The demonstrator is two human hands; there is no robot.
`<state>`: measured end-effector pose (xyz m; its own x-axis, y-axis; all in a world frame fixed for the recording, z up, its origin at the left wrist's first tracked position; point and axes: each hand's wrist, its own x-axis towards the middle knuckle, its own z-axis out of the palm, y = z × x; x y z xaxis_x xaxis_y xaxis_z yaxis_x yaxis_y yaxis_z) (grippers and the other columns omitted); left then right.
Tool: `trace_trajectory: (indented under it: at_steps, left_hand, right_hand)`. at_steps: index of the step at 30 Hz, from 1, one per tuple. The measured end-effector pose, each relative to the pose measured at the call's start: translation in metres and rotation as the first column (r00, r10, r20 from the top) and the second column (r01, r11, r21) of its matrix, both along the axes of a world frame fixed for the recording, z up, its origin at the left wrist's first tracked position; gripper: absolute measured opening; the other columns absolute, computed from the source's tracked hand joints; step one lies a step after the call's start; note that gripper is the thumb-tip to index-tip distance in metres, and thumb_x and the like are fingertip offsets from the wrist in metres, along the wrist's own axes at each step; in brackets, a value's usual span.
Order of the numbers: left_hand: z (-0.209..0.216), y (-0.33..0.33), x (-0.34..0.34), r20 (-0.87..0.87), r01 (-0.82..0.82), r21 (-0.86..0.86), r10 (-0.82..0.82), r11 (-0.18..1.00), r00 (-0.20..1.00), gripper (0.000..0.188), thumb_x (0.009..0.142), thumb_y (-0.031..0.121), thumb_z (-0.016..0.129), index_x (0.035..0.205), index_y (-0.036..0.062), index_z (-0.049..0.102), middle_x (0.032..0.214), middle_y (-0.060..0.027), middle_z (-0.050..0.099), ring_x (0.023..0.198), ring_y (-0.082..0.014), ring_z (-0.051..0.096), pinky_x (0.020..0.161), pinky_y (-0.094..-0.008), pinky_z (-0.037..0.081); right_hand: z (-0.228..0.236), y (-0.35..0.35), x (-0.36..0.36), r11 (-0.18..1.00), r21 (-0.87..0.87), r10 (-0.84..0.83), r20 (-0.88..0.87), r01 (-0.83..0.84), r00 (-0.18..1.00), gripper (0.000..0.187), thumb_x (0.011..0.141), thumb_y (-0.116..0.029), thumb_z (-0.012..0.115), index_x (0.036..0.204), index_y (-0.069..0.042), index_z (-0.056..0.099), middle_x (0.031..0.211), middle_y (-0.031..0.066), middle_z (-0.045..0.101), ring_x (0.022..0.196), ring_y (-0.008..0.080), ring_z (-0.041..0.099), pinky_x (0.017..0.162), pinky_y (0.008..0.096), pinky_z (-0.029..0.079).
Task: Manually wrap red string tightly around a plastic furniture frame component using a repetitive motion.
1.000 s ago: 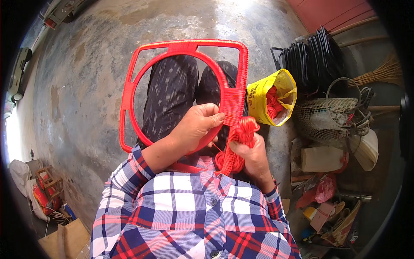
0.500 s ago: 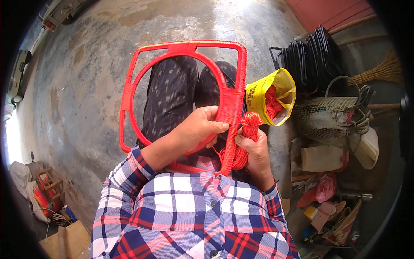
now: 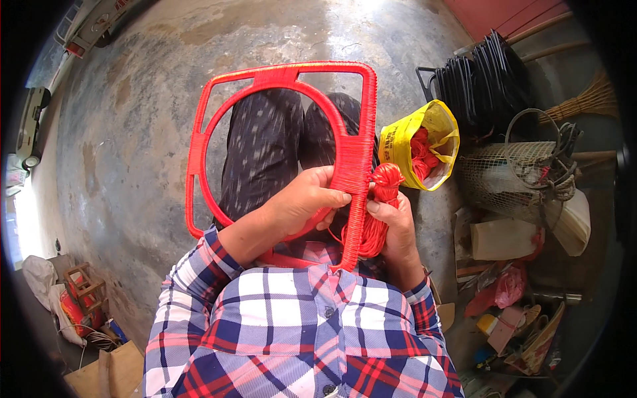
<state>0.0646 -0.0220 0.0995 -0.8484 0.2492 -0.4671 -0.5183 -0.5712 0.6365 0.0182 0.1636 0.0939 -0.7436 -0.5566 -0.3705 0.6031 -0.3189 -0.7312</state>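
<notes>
A square frame wrapped in red cord (image 3: 353,159), with a round ring joined inside it, stands tilted over my lap. My left hand (image 3: 306,202) reaches through the ring and grips the wrapped band on the right side, thumb on top and fingers behind. Just right of the frame, my right hand (image 3: 393,222) is closed round a hank of red cord (image 3: 387,189). The hank's lower loops hang partly behind the frame's right bar. Where the loose strand runs between hank and frame is hard to make out.
To the right stands a yellow bag (image 3: 405,142) holding more red cord. Beyond it are a stack of black metal frames (image 3: 488,86), a straw broom (image 3: 587,99), a wire mesh basket (image 3: 507,172) and assorted clutter. A small wooden stool (image 3: 86,288) lies at the lower left.
My right hand has raised the hank slightly and brought its top closer against the frame's right bar. My left hand keeps its hold. The surroundings have shifted a little with the head.
</notes>
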Motion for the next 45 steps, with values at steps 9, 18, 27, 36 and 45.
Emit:
trace_trajectory:
  at_steps: [9, 18, 27, 36, 45]
  left_hand:
    - [0.006, 0.002, 0.000, 0.038, -0.019, 0.032, 0.018, 0.999, 0.999, 0.025, 0.081, 0.010, 0.069, 0.104, 0.0061, 0.058, 0.072, -0.0020, 0.061, 0.045, -0.0096, 0.050, 0.041, -0.0224, 0.039]
    - [-0.001, 0.001, -0.002, 0.010, 0.039, 0.179, -0.041, 0.983, 0.999, 0.023, 0.083, 0.014, 0.065, 0.104, 0.0054, 0.058, 0.069, -0.0030, 0.058, 0.046, -0.0107, 0.051, 0.041, -0.0232, 0.040]
    - [-0.005, -0.004, 0.003, 0.017, -0.028, 0.197, 0.025, 0.980, 1.000, 0.031, 0.084, 0.016, 0.064, 0.111, 0.0030, 0.057, 0.077, -0.0028, 0.060, 0.056, -0.0104, 0.056, 0.047, -0.0230, 0.044]
    - [0.002, 0.001, 0.002, 0.073, -0.273, 0.119, 0.266, 0.955, 0.961, 0.021, 0.086, 0.015, 0.059, 0.104, 0.0045, 0.057, 0.087, -0.0042, 0.062, 0.072, -0.0124, 0.058, 0.066, -0.0239, 0.047]
    - [-0.016, -0.013, 0.008, -0.122, -0.166, 0.018, 0.167, 0.986, 0.978, 0.029, 0.094, 0.033, 0.050, 0.095, 0.0050, 0.057, 0.069, 0.0044, 0.044, 0.060, -0.0050, 0.041, 0.055, -0.0174, 0.031]
  right_hand:
    - [0.001, 0.005, -0.003, 0.995, -0.015, 0.102, 0.062, -0.101, 0.993, 0.024, 0.080, -0.006, 0.064, 0.103, 0.000, 0.064, 0.091, 0.0053, 0.066, 0.080, 0.0123, 0.063, 0.078, 0.0264, 0.050]
    - [-0.004, 0.019, -0.011, 0.997, 0.056, 0.059, 0.048, -0.062, 0.997, 0.023, 0.081, -0.012, 0.062, 0.100, 0.000, 0.061, 0.085, 0.0076, 0.065, 0.075, 0.0159, 0.063, 0.075, 0.0288, 0.052]
    - [-0.049, 0.156, -0.063, 0.814, -0.357, -0.397, 0.236, 0.459, 0.887, 0.041, 0.091, -0.036, 0.054, 0.115, -0.003, 0.055, 0.092, 0.0096, 0.062, 0.076, 0.0265, 0.060, 0.068, 0.0431, 0.052]
    - [-0.015, 0.160, -0.064, 0.789, 0.194, -0.489, -0.375, 0.583, 0.787, 0.034, 0.090, -0.014, 0.065, 0.122, -0.007, 0.059, 0.109, 0.0053, 0.063, 0.097, 0.0163, 0.060, 0.089, 0.0333, 0.049]
    - [0.058, 0.028, -0.040, 0.637, 0.196, 0.301, -0.953, 0.746, -0.007, 0.044, 0.071, 0.002, 0.072, 0.114, -0.007, 0.069, 0.096, 0.0072, 0.057, 0.084, 0.0231, 0.059, 0.074, 0.0338, 0.050]
